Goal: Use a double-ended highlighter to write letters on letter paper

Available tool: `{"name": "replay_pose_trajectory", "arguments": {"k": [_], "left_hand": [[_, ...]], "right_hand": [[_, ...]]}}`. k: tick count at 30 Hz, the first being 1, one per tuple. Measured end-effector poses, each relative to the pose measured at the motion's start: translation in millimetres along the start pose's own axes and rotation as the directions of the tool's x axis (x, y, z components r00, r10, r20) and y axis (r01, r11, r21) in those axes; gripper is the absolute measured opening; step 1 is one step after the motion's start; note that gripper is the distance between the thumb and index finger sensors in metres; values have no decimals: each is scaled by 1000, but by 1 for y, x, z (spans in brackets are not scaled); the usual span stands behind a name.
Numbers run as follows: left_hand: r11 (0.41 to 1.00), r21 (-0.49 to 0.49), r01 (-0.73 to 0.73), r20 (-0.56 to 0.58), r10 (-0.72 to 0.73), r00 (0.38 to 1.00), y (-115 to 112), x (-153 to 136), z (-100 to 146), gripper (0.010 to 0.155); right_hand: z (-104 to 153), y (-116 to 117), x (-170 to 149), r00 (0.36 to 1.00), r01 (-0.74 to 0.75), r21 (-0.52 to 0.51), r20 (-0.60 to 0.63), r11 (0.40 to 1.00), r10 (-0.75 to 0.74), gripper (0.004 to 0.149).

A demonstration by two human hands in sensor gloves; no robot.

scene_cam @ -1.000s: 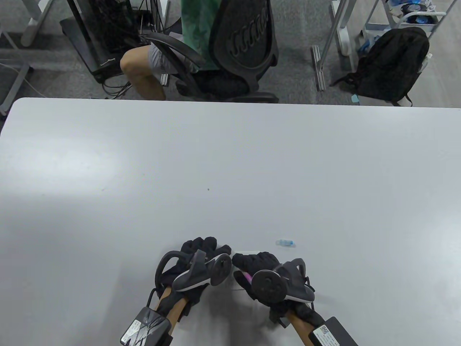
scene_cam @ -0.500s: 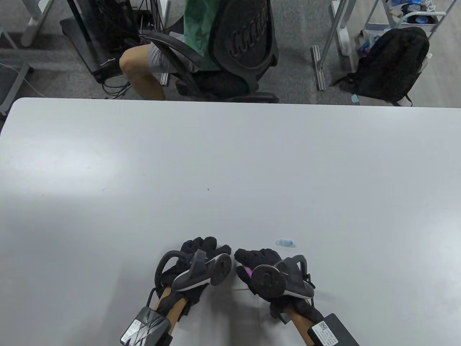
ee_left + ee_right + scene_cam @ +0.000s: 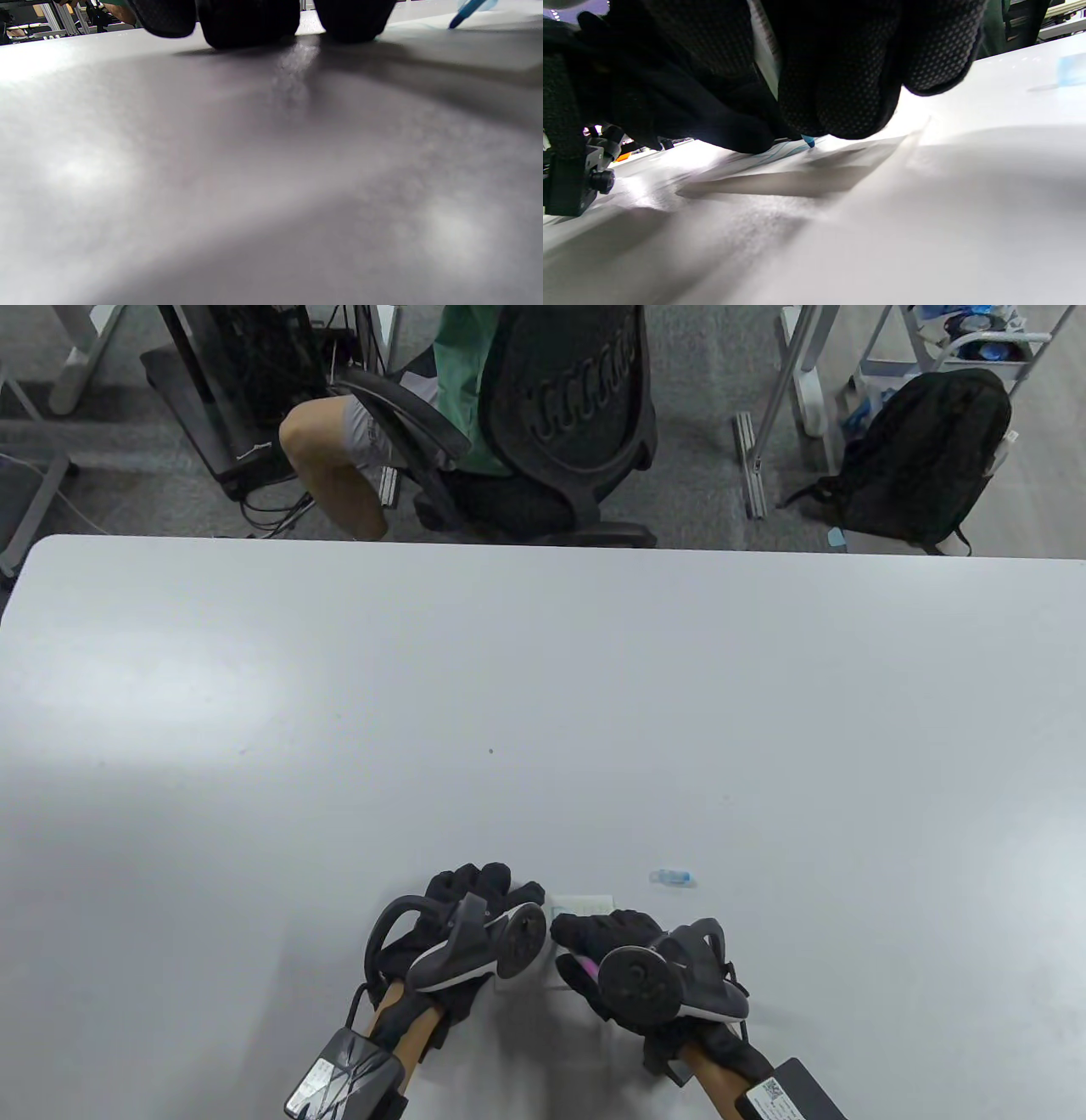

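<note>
Black-gloved right hand (image 3: pixel 612 940) pinches highlighter (image 3: pixel 584 964), blue tip on letter paper (image 3: pixel 585 903); left hand (image 3: pixel 475 892) lies flat beside it, fingers straight

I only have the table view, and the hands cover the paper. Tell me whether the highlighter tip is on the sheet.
Observer: In the right wrist view the blue tip of the highlighter touches the letter paper, under the right hand's fingers.
Operator: Report any ink.
Observer: Faint blue strokes lie on the sheet just left of the tip.
Operator: Now the left hand.
Observer: The left wrist view shows the left hand's fingertips resting down on the surface; the blue tip shows at that view's top right corner.
</note>
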State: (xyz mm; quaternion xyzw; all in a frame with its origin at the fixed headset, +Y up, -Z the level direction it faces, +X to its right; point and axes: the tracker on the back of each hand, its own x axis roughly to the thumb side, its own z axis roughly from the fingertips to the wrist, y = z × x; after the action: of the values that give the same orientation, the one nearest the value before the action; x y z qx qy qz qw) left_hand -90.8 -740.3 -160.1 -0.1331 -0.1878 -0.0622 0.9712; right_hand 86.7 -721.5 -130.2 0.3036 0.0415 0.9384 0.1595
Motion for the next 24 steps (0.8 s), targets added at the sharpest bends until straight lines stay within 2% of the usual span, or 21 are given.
{"name": "replay_pose_trajectory", "arguments": {"k": [7,15,20,24], "left_hand": [[1000,-1,6,-1,-6,1000,0,1,0,47],[1000,0,10,-1,-10,1000,0,1,0,47],[1000,4,10,4,-10,1000,0,2,1,47],[1000,-1,22,9,-22,1000,-1,4,0,48]], "right_hand": [[9,0,5,999,-6,26,39,1000,4,53],[7,4,14,996,34,55,80,998,-38,53],[5,-5,-6,1000,10,-54,-24,998,-12,53],[3,-8,-17,996,-26,-53,-81,998,21,53]]}}
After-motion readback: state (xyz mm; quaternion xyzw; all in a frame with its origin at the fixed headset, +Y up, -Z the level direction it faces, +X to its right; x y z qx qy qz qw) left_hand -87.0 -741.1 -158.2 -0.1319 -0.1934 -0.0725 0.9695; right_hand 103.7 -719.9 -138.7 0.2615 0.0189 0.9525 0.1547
